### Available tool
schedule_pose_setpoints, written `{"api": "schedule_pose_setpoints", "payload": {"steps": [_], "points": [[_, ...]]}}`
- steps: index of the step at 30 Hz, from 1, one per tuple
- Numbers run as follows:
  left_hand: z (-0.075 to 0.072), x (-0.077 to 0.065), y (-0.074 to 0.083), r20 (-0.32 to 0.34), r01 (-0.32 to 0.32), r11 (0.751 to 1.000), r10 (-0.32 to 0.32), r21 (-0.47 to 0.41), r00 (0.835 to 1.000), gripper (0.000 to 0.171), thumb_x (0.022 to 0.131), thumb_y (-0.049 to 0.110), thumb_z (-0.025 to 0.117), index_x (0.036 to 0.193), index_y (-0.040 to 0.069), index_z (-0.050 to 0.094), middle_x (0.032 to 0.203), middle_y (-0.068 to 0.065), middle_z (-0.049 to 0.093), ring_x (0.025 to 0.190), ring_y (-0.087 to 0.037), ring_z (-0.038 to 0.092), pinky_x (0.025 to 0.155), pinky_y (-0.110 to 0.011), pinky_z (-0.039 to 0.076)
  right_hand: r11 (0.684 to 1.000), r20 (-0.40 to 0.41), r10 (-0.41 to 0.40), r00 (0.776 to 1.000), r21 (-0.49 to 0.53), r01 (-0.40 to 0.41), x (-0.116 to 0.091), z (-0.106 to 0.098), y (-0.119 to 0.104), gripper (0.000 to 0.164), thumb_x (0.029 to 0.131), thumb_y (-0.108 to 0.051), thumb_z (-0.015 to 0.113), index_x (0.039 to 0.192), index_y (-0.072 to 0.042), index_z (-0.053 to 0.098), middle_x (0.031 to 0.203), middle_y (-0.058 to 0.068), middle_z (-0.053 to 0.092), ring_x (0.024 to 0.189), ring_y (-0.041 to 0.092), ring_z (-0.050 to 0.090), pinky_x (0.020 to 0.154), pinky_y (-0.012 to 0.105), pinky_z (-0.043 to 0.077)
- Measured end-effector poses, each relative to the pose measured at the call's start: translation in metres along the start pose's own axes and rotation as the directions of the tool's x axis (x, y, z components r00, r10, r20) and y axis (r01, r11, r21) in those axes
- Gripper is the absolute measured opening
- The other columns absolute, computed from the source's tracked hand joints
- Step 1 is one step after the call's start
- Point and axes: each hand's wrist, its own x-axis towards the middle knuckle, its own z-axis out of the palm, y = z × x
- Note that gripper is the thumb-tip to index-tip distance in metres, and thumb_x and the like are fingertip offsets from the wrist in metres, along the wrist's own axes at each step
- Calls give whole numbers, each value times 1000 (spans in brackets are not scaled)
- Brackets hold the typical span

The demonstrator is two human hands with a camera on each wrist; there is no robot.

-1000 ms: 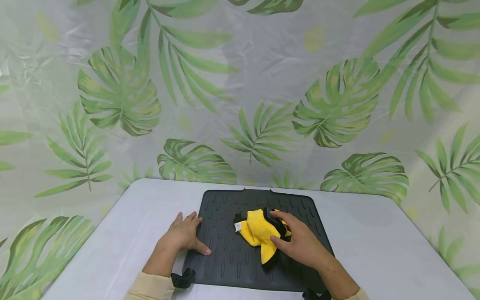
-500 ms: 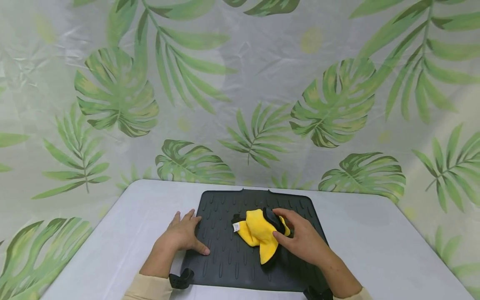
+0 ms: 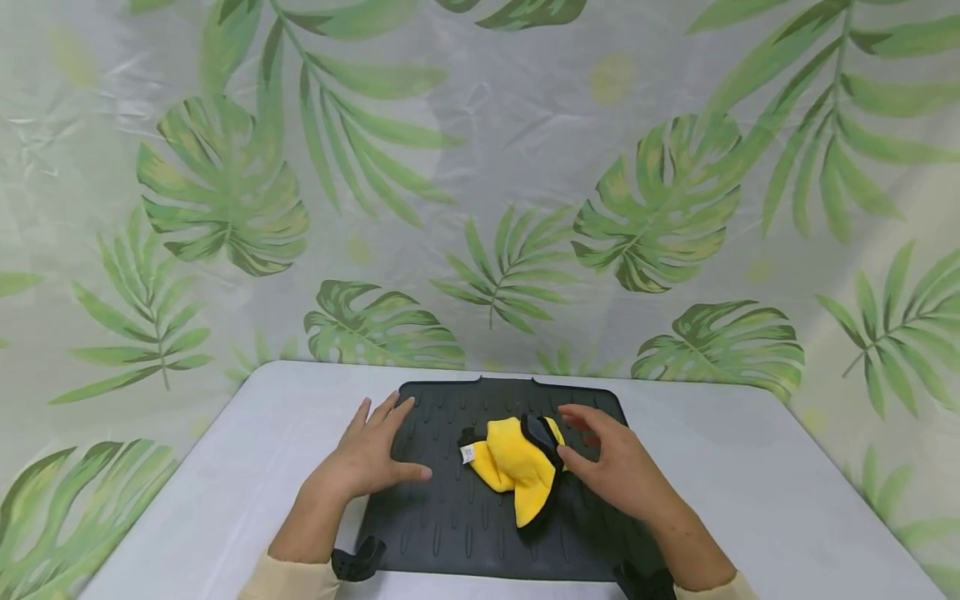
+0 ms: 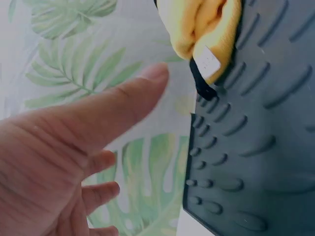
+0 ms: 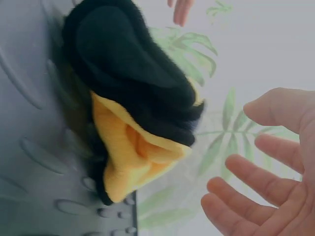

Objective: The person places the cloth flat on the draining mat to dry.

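Note:
A crumpled microfiber cloth (image 3: 513, 454), yellow with a dark grey back and black edging, lies on a black ribbed rubber floor mat (image 3: 442, 533). A small white label (image 3: 468, 454) sits at its left corner. My left hand (image 3: 367, 454) hovers over the mat's left edge, fingers spread and thumb pointing at the cloth. In the left wrist view the thumb (image 4: 123, 108) stands apart from cloth and mat. Beside the cloth's right side is my right hand (image 3: 615, 458), its fingers loosely bent. The right wrist view shows a gap between those fingers (image 5: 256, 182) and the cloth.
The mat lies on a white table (image 3: 750, 483), with table surface on both sides of it. Behind the table hangs a leaf-patterned curtain (image 3: 517, 167). Black wrist straps (image 3: 358, 560) show near the mat's front edge.
My left hand has risen off the mat's left edge. The right hand has let go of the cloth and drawn slightly away to the right. The cloth stays on the mat.

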Motion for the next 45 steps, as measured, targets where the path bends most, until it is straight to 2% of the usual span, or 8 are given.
{"api": "schedule_pose_setpoints", "payload": {"steps": [7, 16, 19, 23, 28, 33, 39, 45], "points": [[-6, -3, 11, 0, -98, 990, 99, -99, 995, 108, 80, 48, 85, 164, 19, 24, 173, -12, 14, 158, -48, -5, 121, -75, 14, 1000, -42, -26, 999, 0, 26, 2, -16, -2, 51, 97, -17, 72, 144, -13, 54, 133, 11, 67, 124, 33, 64, 102, 48, 56], [-12, -8, 25, -9, -195, 968, 196, -159, 981, 104, 83, 45, 84, 164, 22, 22, 174, -4, 13, 160, -41, -2, 119, -76, 18, 1000, -41, 6, 999, 25, -5, 0, -26, -6, 44, 99, -24, 70, 140, -17, 58, 128, 8, 70, 123, 31, 66, 105, 46, 55], [-13, -10, 27, -20, -211, 963, 210, -166, 977, 103, 84, 44, 83, 164, 22, 23, 174, -4, 14, 160, -41, 0, 119, -76, 19, 1000, -15, 14, 1000, 27, -14, 2, -28, -10, 41, 99, -23, 69, 138, -18, 60, 128, 9, 70, 122, 32, 67, 104, 49, 55], [-14, -11, 30, -29, -212, 963, 210, -164, 977, 102, 84, 42, 83, 164, 22, 24, 174, -4, 13, 160, -40, 0, 119, -75, 20, 998, 65, 53, 996, 31, -55, 6, -32, -19, 40, 99, -22, 69, 138, -18, 61, 132, 10, 68, 124, 34, 65, 103, 53, 55], [-14, -11, 30, -33, -212, 965, 209, -153, 977, 102, 84, 42, 84, 164, 21, 24, 174, -3, 12, 161, -40, -1, 120, -74, 19, 995, 132, 102, 986, 9, -104, 12, -34, -30, 38, 100, -26, 67, 137, -18, 61, 132, 8, 68, 123, 32, 65, 99, 51, 56], [-15, -11, 30, -41, -215, 967, 211, -139, 977, 101, 84, 42, 83, 164, 19, 25, 174, -5, 13, 160, -41, 1, 119, -75, 21, 992, 151, 127, 980, -4, -128, 14, -29, -35, 36, 100, -26, 67, 135, -20, 63, 125, 8, 71, 114, 27, 68, 91, 46, 58], [-14, -10, 32, -41, -220, 965, 216, -142, 975, 98, 86, 42, 82, 164, 21, 26, 174, -4, 14, 160, -41, 2, 119, -75, 22, 989, 160, 148, 976, -12, -148, 17, -9, -35, 33, 98, -20, 70, 130, -18, 66, 123, 5, 72, 107, 22, 70, 84, 40, 61], [-10, -10, 35, -32, -226, 963, 223, -145, 974, 96, 87, 42, 81, 163, 22, 27, 174, -2, 13, 161, -38, 1, 120, -73, 21, 990, 141, 130, 981, -69, -121, 17, 7, -33, 29, 95, -14, 72, 124, -17, 70, 117, 2, 71, 96, 15, 69, 75, 31, 60]]}}
